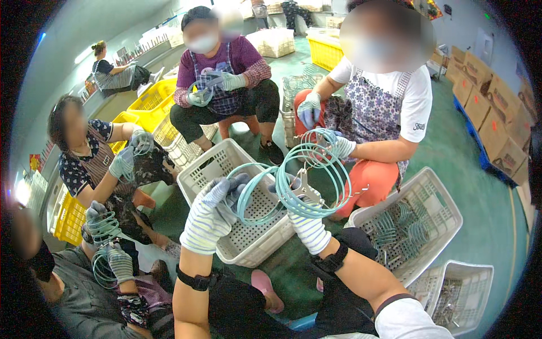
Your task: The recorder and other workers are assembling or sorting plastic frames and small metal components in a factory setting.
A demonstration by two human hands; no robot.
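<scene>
My left hand (209, 216), in a striped glove, is closed on pale teal rings (244, 204) near the middle of the view. My right hand (307, 226), gloved the same way, grips a bunch of larger-looking teal rings (346, 189) that overlap one another. A silvery metal piece (305, 186) with arms stands out among the rings just above my right hand. Both hands are raised over a light grey perforated crate (248, 257). Behind my bunch, a co-worker's gloved hand (342, 146) is close to more rings; which rings it holds is hard to separate.
Co-workers sit around the crate, several handling teal rings. To the right, a grey crate (451, 217) holds more rings, and a smaller crate (480, 271) holds metal parts. Yellow crates (151, 101) stand at the left, cardboard boxes (488, 96) on a blue pallet far right.
</scene>
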